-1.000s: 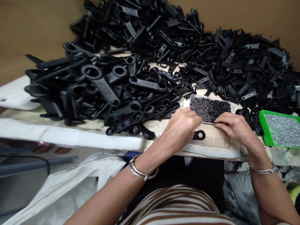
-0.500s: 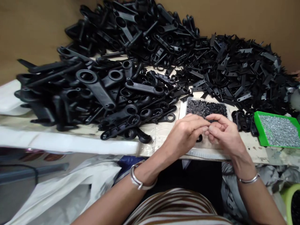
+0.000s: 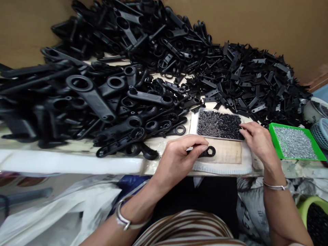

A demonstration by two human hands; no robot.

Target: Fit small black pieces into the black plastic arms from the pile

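My left hand (image 3: 179, 155) is closed, thumb and forefinger together, over a black plastic lever (image 3: 211, 151). The lever's ring end sticks out past the fingertips above a small board (image 3: 229, 153); its other end is hidden by the hand. Whether the fingertips also hold something tiny, I cannot tell. My right hand (image 3: 258, 140) is at the right edge of a shallow clear box (image 3: 220, 137) full of small black pieces (image 3: 217, 123). Its thumb and forefinger are bent close together at the pieces; anything between them is too small to make out.
Black ring-ended levers (image 3: 92, 99) are heaped on the left and at the back. Flat black plastic pieces (image 3: 258, 82) pile up at the back right. A green tray (image 3: 273, 136) of silvery screws stands right of my right hand, with a blue basket (image 3: 320, 133) beyond.
My hands were together above the lever's ring and are now apart. The right has gone to the box's right edge; the left has drawn back leftward. The view has shifted right.
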